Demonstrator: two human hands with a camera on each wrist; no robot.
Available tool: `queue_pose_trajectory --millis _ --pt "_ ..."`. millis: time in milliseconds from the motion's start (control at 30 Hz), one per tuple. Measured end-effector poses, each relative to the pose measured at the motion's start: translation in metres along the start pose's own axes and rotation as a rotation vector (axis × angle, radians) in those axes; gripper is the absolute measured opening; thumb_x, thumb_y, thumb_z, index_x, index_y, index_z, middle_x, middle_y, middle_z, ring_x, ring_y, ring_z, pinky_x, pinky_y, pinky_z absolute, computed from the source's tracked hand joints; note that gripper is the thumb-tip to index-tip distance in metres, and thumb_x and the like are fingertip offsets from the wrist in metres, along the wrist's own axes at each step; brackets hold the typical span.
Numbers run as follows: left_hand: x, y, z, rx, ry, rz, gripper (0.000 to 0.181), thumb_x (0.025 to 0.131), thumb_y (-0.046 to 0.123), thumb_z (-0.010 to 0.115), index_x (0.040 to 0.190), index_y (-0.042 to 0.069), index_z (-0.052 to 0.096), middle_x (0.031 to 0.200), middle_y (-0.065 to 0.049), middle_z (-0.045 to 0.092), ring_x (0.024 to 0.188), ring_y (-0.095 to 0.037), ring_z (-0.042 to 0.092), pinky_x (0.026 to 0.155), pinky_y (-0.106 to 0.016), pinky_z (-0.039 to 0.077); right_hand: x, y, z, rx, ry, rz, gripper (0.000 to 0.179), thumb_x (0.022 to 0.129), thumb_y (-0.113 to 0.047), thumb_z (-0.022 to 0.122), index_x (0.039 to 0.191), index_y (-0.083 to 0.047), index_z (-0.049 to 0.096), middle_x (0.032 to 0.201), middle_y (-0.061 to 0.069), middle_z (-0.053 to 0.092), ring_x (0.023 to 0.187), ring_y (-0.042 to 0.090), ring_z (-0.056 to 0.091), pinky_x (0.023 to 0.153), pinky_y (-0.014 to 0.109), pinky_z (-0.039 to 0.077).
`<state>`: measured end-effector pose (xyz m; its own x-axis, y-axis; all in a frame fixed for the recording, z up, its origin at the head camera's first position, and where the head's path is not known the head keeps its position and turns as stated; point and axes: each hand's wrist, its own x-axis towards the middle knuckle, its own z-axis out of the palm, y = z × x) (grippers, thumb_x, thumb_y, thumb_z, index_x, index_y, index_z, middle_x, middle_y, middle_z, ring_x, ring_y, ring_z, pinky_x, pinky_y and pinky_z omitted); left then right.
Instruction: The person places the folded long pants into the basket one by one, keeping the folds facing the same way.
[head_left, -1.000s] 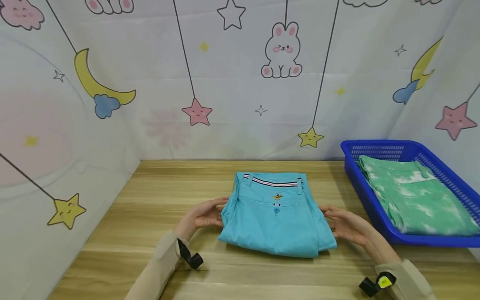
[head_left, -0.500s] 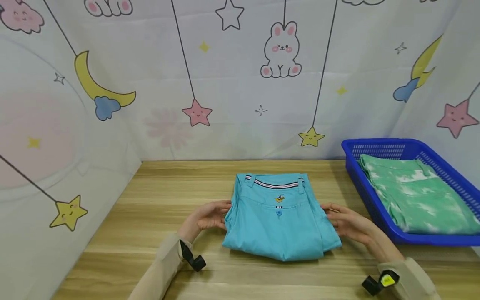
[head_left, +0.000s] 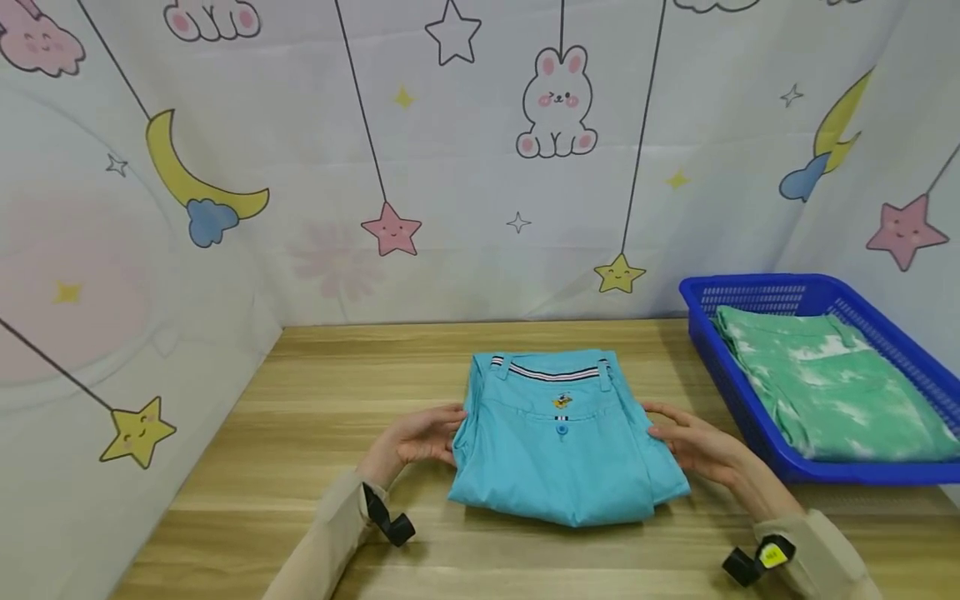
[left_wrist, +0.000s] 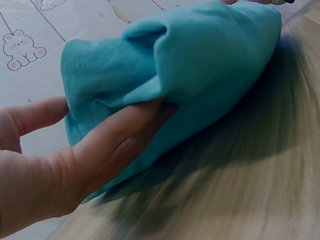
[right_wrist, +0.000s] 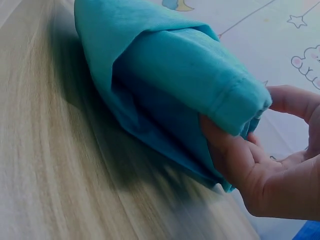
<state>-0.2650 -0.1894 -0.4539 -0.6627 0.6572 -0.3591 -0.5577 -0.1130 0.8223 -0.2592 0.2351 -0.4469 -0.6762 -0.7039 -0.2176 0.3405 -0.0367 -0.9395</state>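
Observation:
A pair of folded light-blue pants lies in the middle of the wooden table, waistband to the back. Belt loops, a striped trim, a small embroidered figure and a buttoned pocket show on top. My left hand grips the left side; in the left wrist view, fingers press into the folds with another digit at the far edge. On the right side, my right hand holds the folded edge, its fingers tucked beneath the cloth in the right wrist view. Some fingertips are hidden by fabric.
At the right stands a blue plastic basket with folded green-and-white tie-dye clothing inside. A white curtain printed with stars, moons and a bunny hangs behind and beside the wooden table.
The blue pants have shifted slightly right and nearer to me, with both hands moving along at their sides. The basket and the green clothing stay in place.

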Motion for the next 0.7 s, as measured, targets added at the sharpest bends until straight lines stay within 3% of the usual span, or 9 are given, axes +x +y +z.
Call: queue_pose_trajectory --millis 100,167,233,300,400,700 --pt "-0.004 0.004 0.004 -0.019 -0.044 -0.003 0.058 0.099 0.015 0.022 0.140 0.005 -0.018 0.148 -0.021 -0.004 0.093 -0.015 0.058 0.071 -0.033 0.053 0.002 -0.003 -0.001 0.022 -0.013 0.017 0.055 0.096 -0.007 0.033 0.143 -0.024 0.009 0.116 -0.006 0.056 0.102 0.015 0.059 0.084 0.038 0.049" --pt "-0.007 0.008 0.007 -0.028 -0.076 -0.003 0.056 0.099 0.013 0.021 0.141 0.005 -0.014 0.145 -0.019 0.012 0.092 -0.014 0.058 0.072 -0.032 0.052 0.003 -0.006 -0.001 0.042 -0.028 0.025 0.065 0.096 -0.006 0.033 0.144 -0.016 -0.009 0.117 -0.006 0.055 0.104 0.015 0.058 0.085 0.038 0.048" --pt "-0.009 0.011 0.008 -0.028 -0.111 0.006 0.054 0.099 0.011 0.020 0.142 0.004 -0.011 0.135 -0.013 0.030 0.092 -0.014 0.058 0.072 -0.032 0.052 0.004 -0.008 -0.001 0.048 -0.037 0.028 0.068 0.096 -0.006 0.033 0.142 -0.012 -0.017 0.118 -0.006 0.055 0.104 0.014 0.058 0.085 0.037 0.048" --pt "-0.009 0.012 0.007 -0.020 -0.134 0.011 0.053 0.098 0.010 0.020 0.142 0.003 -0.009 0.122 -0.004 0.041 0.093 -0.013 0.057 0.073 -0.033 0.052 0.005 -0.008 -0.001 0.041 -0.038 0.038 0.070 0.096 -0.007 0.034 0.140 -0.009 -0.020 0.117 -0.008 0.055 0.105 0.013 0.057 0.086 0.037 0.048" --pt "-0.010 0.012 0.007 -0.014 -0.155 0.012 0.053 0.098 0.010 0.020 0.142 0.003 -0.009 0.114 -0.001 0.047 0.095 -0.013 0.056 0.073 -0.034 0.052 0.004 -0.005 -0.001 0.014 -0.022 0.060 0.069 0.096 -0.009 0.034 0.139 -0.004 -0.020 0.116 -0.010 0.054 0.106 0.012 0.056 0.087 0.037 0.047" --pt "-0.011 0.010 0.010 -0.017 -0.130 0.005 0.054 0.099 0.011 0.021 0.143 0.007 -0.010 0.118 -0.002 0.043 0.100 -0.015 0.055 0.073 -0.035 0.052 0.000 0.003 0.001 0.004 -0.003 0.071 0.071 0.096 -0.012 0.035 0.139 -0.004 -0.021 0.115 -0.012 0.054 0.106 0.011 0.056 0.087 0.036 0.046"
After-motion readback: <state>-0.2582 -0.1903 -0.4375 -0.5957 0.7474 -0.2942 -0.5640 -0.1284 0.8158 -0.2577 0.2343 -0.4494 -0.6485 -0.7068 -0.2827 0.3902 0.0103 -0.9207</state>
